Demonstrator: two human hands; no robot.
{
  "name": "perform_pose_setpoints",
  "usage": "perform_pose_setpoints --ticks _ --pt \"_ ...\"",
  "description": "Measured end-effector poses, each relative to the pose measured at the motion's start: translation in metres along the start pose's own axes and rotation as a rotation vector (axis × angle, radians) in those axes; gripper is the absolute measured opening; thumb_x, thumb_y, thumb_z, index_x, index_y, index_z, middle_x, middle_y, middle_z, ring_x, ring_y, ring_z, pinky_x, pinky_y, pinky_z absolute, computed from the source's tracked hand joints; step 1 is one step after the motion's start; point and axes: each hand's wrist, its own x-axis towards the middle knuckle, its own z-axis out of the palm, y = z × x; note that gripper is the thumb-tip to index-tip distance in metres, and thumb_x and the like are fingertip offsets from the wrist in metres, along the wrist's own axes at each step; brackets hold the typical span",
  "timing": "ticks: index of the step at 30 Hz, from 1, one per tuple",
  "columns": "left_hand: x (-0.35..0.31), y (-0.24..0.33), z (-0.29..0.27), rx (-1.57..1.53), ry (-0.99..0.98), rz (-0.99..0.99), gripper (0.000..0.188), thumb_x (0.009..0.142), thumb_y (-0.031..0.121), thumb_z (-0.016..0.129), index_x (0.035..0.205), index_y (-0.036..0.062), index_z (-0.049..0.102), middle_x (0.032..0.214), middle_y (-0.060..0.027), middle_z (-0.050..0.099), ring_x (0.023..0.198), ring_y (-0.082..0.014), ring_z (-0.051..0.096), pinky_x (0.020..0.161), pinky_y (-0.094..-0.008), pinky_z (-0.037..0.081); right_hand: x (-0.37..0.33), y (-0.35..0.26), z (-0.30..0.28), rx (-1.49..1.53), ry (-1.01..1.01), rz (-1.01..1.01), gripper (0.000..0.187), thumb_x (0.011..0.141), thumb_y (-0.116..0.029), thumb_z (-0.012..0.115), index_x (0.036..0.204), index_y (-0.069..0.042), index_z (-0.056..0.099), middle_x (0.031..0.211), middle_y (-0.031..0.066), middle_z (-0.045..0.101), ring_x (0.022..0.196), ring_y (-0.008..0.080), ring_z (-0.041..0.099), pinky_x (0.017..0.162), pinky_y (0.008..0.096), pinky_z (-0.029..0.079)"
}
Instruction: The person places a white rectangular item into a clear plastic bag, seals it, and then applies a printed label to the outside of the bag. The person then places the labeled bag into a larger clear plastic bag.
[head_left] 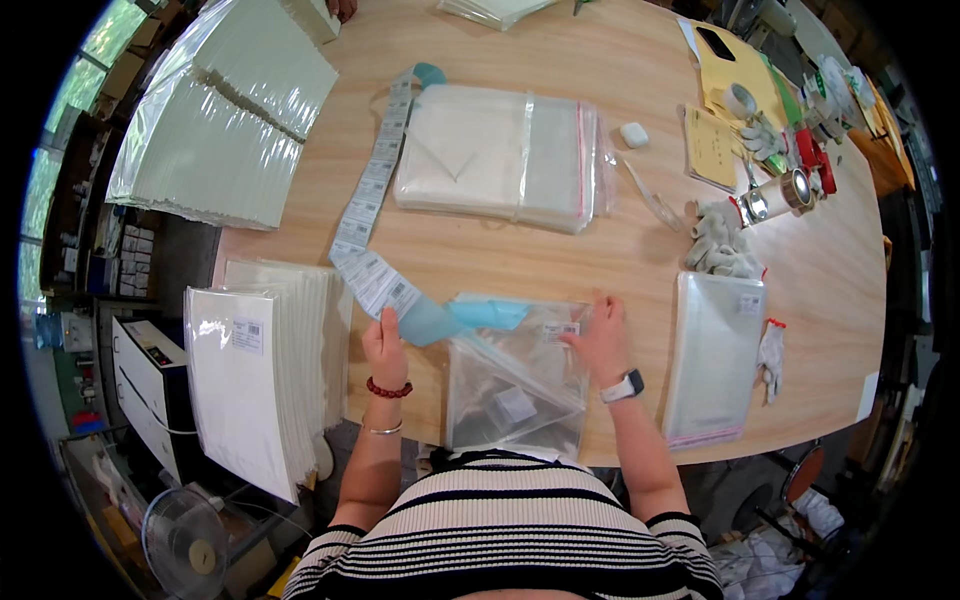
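My left hand (385, 350) is closed on a strip of printed labels (375, 285) with blue backing. The strip runs away up the table, and its bare blue backing trails to the right. In front of me lies a clear plastic bag (470, 400), with a white label (516, 404) showing through it. My right hand (603, 345) lies on the bag's upper right part with its fingers stretched out. Its thumb touches a small white label (560, 329) there. A curled blue piece of backing (490, 314) rests across the bag's top edge.
Beyond lies a banded stack of clear bags (470, 150). White packs (240, 380) stand at left, with larger wrapped stacks (220, 120) behind. At right are another bag stack (715, 350), gloves (722, 240), a tape roll (740, 100) and a metallic can (775, 197).
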Motion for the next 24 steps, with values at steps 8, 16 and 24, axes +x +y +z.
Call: perform_pose_setpoints --ticks 8,16,24 --pt "0.015 0.006 -0.006 -0.065 0.062 0.071 0.027 0.088 0.022 0.038 0.079 0.0000 0.052 0.069 0.0028 0.049 0.059 -0.0020 0.038 0.050 -0.0181 0.030 0.013 0.044 0.002 0.298 -0.166 -0.083 0.015 0.062 -0.009 0.066 0.065 -0.001 0.053 0.064 0.0074 0.049 0.063 0.0212 0.051 0.055 0.0282 0.042" --pt "0.028 0.035 -0.001 0.118 0.115 0.405 0.028 0.088 0.020 0.039 0.087 -0.0046 0.052 0.068 0.0017 0.049 0.061 -0.0032 0.039 0.051 -0.0183 0.031 0.000 0.014 -0.021 0.186 0.088 -0.336 0.011 0.060 -0.005 0.064 0.065 -0.004 0.053 0.082 0.0082 0.052 0.072 0.0249 0.050 0.060 0.0333 0.042" --pt "-0.015 -0.009 0.020 -0.058 -0.337 -0.307 0.022 0.084 0.022 0.047 0.091 0.0028 0.054 0.075 0.0030 0.050 0.065 -0.0052 0.044 0.057 -0.0210 0.036 -0.068 -0.031 -0.013 0.572 -0.859 -0.459 0.011 0.071 -0.014 0.057 0.076 -0.004 0.055 0.078 0.0075 0.055 0.072 0.0227 0.051 0.064 0.0324 0.042"
